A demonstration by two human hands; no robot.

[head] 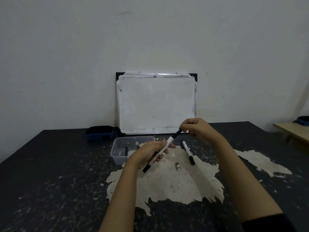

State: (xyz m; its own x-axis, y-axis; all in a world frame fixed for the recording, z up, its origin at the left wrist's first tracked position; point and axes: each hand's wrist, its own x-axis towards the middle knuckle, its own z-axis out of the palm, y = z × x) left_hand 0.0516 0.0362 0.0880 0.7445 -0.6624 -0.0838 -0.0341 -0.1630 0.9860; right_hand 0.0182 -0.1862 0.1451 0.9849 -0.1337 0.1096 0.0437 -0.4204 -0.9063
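Note:
My left hand (147,155) grips the white barrel of a marker (170,140) held slanted above the table. My right hand (196,127) pinches the marker's black upper end, its cap. A second black and white marker (188,152) lies on the table to the right of my hands. A small whiteboard (157,104) leans against the wall behind, its face wiped blank. A small metal piece (177,165) lies on the worn pale patch below the held marker.
A clear plastic tub (117,154) with a dark marker inside stands left of my hands. A blue eraser (100,133) sits at the back left by the whiteboard. The dark table (50,181) has peeled pale patches. A wooden bench (294,131) stands at the far right.

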